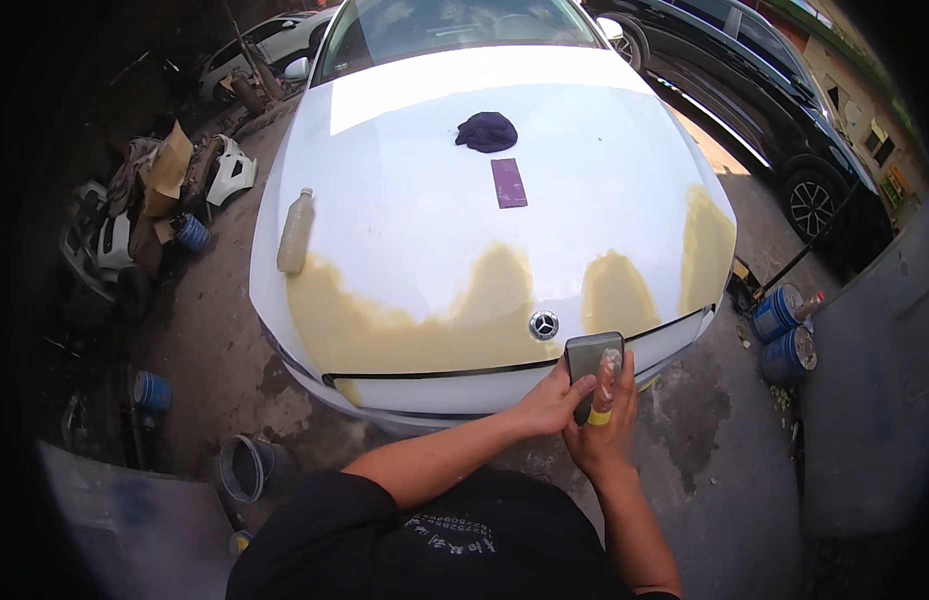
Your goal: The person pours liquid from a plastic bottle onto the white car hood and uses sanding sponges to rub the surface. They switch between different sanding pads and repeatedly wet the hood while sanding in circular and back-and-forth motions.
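Surface: white car hood, tan patches along its front edge. On it rest a capped bottle, dark cloth and purple rectangular sheet. Floor stained; blue buckets stand at right. Phone is held before the hood's front edge; fingers of the left hand and right hand close around it. Markings: round emblem on hood; pale lettering on black shirt.
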Available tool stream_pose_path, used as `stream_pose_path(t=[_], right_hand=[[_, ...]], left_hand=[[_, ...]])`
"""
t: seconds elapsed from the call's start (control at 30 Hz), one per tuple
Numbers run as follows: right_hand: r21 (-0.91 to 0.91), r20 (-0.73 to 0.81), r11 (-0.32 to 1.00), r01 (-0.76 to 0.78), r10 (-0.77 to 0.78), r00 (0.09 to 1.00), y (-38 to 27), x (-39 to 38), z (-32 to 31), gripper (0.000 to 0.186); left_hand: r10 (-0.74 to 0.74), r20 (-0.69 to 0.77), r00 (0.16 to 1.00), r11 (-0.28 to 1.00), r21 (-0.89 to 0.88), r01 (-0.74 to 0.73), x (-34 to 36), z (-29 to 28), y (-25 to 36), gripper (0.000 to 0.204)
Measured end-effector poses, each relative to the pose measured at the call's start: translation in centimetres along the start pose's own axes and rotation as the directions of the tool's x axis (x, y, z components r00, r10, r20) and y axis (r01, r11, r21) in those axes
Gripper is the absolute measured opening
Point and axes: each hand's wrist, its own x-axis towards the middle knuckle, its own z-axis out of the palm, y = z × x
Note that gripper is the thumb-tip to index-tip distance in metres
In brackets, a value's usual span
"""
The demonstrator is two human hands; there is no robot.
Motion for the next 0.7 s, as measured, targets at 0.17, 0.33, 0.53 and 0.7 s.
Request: stream_pose_path(t=[0.17,0.33,0.53,0.7], right_hand=[[-0.113,0.045,0.994,0.010,-0.005,0.999,1.0,-0.4,2.5,0.078],[-0.109,0.151,0.993,0.050,-0.033,0.988,1.0,1.1,4.5,0.072],[0.129,0.216,0.991,-0.035,0.006,0.976,1.7,3.5,4.6,0.095],[0.144,0.218,0.939,-0.312,0.277,0.936,4.0,2.8,4.9,0.093]], left_hand=[[-0.111,-0.073,0.991,0.993,-0.043,0.108,-0.3,0.3,0.0,0.056],[-0.297,-0.061,0.953,0.953,0.048,0.300,0.2,-1.9,-1.0,0.062],[-0.463,0.173,0.869,0.852,-0.184,0.490,0.8,-10.1,0.8,0.062],[-0.434,-0.444,0.784,0.700,-0.714,-0.017,0.0,-30.8,-2.9,0.057]])
